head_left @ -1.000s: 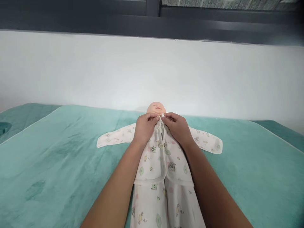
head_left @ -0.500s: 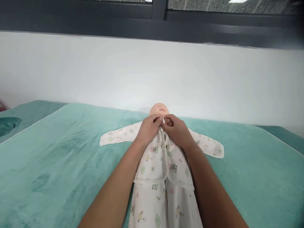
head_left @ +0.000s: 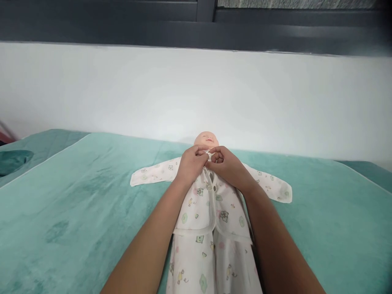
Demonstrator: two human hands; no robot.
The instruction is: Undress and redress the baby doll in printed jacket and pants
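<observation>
A baby doll (head_left: 207, 139) lies on its back, its head toward the wall. It wears a white printed baby jacket (head_left: 196, 208), sleeves spread to both sides, and matching trousers (head_left: 199, 265). My left hand (head_left: 192, 164) pinches the jacket's front edge at the neck. Opposite it, my right hand (head_left: 226, 165) grips the other front edge, fingers curled, the two hands almost touching. Below them a fastener (head_left: 214, 188) shows on the front opening. What lies between my fingertips is mostly hidden.
A green plush cover (head_left: 76, 212) spreads beneath the doll. Behind it rises a white wall (head_left: 196, 90) with a dark window frame (head_left: 137, 24) above. At the far left is a darker green rounded thing (head_left: 14, 161).
Both hands stay at the jacket's neck; their fingers have shifted slightly and lie lower and flatter against it. The view has tilted a little.
</observation>
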